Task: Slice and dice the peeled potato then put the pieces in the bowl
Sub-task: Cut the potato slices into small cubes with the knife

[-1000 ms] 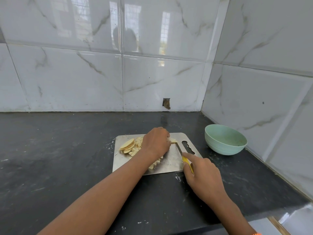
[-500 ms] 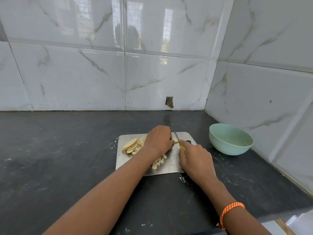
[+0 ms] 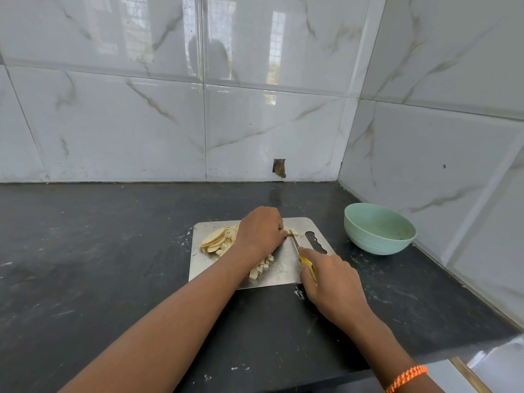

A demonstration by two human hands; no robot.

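Note:
A steel cutting board point(image 3: 286, 268) lies on the black counter. Round potato slices point(image 3: 213, 240) are stacked at its left end, and diced potato cubes point(image 3: 259, 269) lie near its front edge, partly hidden by my left forearm. My left hand point(image 3: 262, 231) is curled over potato pieces at the board's far middle, holding them down. My right hand point(image 3: 331, 282) grips a yellow-handled knife point(image 3: 307, 265) whose blade points to the potato beside my left fingertips. A pale green bowl point(image 3: 380, 229) stands to the right of the board; nothing shows inside it.
The black stone counter point(image 3: 99, 265) runs left and toward me, ending at a front edge near my right wrist. Marble-look tiled walls point(image 3: 255, 123) close the back and right side, meeting in a corner behind the bowl. A small hole point(image 3: 279, 167) sits in the back wall.
My right hand has drawn back toward me with the knife after reaching forward next to my left hand. My left hand stays on the potato.

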